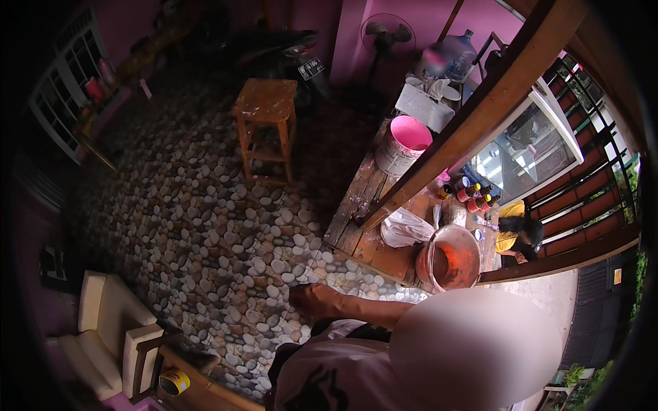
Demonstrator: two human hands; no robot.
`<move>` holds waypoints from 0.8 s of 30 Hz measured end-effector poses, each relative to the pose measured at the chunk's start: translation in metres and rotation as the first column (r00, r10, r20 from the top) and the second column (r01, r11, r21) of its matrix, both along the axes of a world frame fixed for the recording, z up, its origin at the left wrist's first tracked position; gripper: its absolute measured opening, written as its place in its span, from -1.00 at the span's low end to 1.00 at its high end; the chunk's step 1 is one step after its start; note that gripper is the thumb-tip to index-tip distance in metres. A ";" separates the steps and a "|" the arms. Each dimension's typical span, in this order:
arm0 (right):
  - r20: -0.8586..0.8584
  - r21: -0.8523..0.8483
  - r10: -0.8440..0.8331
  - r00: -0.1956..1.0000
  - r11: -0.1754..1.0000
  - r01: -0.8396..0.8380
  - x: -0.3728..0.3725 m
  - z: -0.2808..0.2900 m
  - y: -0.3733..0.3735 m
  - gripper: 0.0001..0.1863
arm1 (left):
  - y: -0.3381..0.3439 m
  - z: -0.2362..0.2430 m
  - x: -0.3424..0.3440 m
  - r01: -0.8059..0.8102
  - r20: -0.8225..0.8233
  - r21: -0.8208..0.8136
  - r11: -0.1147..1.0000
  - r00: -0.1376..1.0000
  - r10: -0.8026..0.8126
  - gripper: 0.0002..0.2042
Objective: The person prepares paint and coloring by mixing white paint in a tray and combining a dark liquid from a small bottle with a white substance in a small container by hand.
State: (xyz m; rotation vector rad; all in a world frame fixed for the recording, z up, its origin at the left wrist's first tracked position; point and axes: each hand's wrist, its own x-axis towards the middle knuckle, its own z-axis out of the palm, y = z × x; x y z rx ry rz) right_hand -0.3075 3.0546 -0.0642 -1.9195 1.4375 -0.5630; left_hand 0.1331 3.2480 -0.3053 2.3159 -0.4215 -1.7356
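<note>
Neither my left hand nor my right hand shows in the picture. Close by at the lower middle is another person in a white shirt with a dark print (343,370), the head blurred out. That person's bare arm stretches left over the pebble-patterned floor (212,233), and the hand (317,300) looks curled; whether it holds anything is hidden. Beyond the arm stands a wooden workbench (367,240). On it are a worn reddish bucket (428,264), a crumpled whitish bag (404,227), several small cans and bottles (473,195), and a paint bucket, pink inside (411,133).
A wooden post (445,137) slants across the bench. A wooden stool (266,103) stands mid-floor, with a motorcycle (305,65) and a fan (387,31) behind. A cream armchair (110,329) and a yellow can (174,382) are lower left. Someone in yellow (508,226) is beyond the bench.
</note>
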 end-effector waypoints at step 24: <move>-0.089 0.043 -0.748 0.657 0.656 0.753 0.011 0.019 -0.246 -0.81 | -0.644 -0.039 -0.002 0.555 0.019 -0.052 0.830 0.832 -0.555 -0.81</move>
